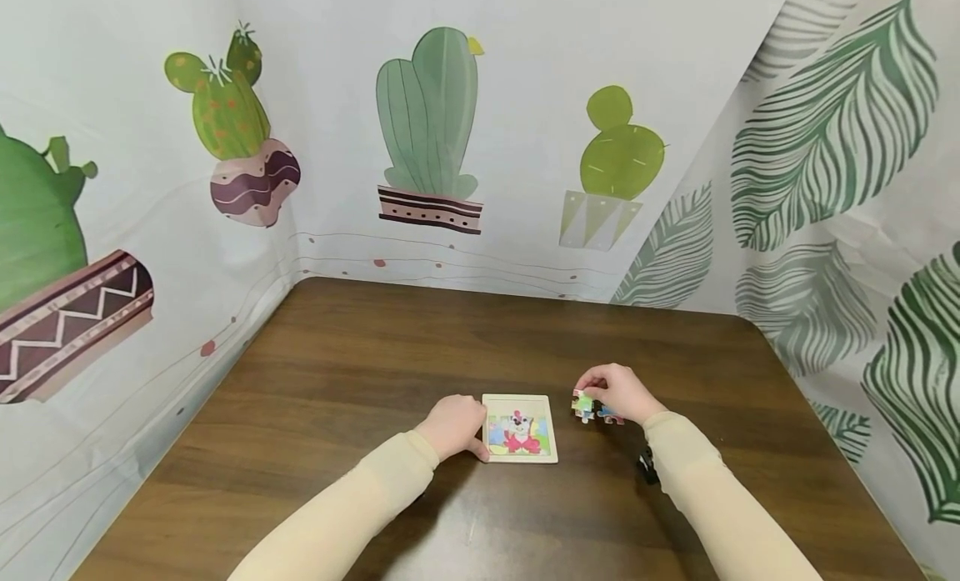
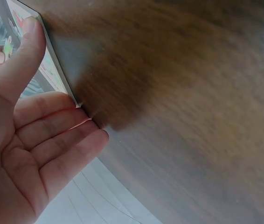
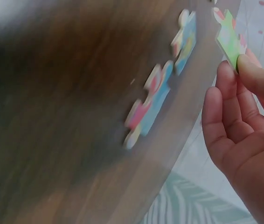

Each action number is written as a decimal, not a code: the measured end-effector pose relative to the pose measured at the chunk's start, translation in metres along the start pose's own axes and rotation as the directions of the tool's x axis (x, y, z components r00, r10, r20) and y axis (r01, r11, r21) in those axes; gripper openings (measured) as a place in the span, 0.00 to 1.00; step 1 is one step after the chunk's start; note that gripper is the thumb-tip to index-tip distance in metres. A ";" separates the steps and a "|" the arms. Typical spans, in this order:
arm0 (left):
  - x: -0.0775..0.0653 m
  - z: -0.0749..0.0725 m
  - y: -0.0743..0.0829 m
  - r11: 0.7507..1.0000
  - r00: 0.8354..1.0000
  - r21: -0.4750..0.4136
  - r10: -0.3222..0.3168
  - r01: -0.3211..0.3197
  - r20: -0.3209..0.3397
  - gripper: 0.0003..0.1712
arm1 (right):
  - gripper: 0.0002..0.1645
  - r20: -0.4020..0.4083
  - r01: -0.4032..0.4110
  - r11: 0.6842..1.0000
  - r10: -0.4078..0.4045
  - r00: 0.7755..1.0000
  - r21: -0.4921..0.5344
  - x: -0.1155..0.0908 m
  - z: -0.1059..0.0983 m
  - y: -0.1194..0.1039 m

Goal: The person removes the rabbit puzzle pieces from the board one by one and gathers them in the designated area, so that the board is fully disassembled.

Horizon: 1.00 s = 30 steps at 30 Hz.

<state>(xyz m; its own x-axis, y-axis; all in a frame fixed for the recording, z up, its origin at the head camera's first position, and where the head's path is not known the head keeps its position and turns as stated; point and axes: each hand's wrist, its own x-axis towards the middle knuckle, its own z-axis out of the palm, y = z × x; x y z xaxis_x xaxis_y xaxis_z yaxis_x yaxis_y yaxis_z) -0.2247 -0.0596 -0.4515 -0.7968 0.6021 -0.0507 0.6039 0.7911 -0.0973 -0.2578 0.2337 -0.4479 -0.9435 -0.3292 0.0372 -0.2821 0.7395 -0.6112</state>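
Note:
A light wooden puzzle tray, with a picture of a white-faced animal in pink partly assembled in it, lies flat on the table. My left hand is at its left side, touching the edge. In the left wrist view the thumb lies straight on the tray's rim and the other fingers extend by its side. To the right of the tray, my right hand pinches a light green jigsaw piece between thumb and fingers, above the table. Two loose blue-and-pink jigsaw pieces lie near that hand.
The brown wooden table has its far edge against a white cloth backdrop printed with cacti and leaves. A small black object shows beneath the right wrist.

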 end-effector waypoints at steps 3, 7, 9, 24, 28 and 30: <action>0.000 0.000 0.000 1.000 1.000 -0.001 0.002 -0.002 -0.001 0.29 | 0.04 0.016 -0.058 0.997 0.057 0.998 0.055 -0.005 -0.003 0.007; 0.000 0.001 0.001 1.000 1.000 -0.001 0.008 -0.008 -0.007 0.29 | 0.04 -0.002 -0.069 0.997 0.069 0.998 0.023 -0.011 -0.010 0.016; 0.000 0.001 0.002 1.000 1.000 0.001 0.011 -0.010 -0.010 0.29 | 0.04 -0.021 -0.057 0.998 0.057 0.998 -0.017 -0.014 -0.013 0.020; -0.001 -0.001 0.001 1.000 1.000 0.010 0.014 -0.014 -0.001 0.30 | 0.04 -0.008 -0.118 0.990 0.118 0.993 -0.077 -0.037 -0.034 0.043; -0.001 0.001 -0.001 1.000 1.000 0.021 0.020 -0.019 -0.017 0.29 | 0.05 0.012 -0.133 0.988 0.134 0.991 -0.077 -0.040 -0.038 0.049; -0.001 0.001 -0.001 1.000 0.999 0.015 0.025 -0.025 -0.025 0.29 | 0.05 0.014 -0.153 0.985 0.154 0.988 -0.080 -0.043 -0.041 0.051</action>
<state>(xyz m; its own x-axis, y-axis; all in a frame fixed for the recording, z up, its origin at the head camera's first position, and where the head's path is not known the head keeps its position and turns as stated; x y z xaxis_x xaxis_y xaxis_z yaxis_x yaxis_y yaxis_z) -0.2246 -0.0608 -0.4521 -0.7807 0.6243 -0.0287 0.6231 0.7742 -0.1112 -0.2391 0.3094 -0.4481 -0.9733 -0.2192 -0.0684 -0.1476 0.8254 -0.5449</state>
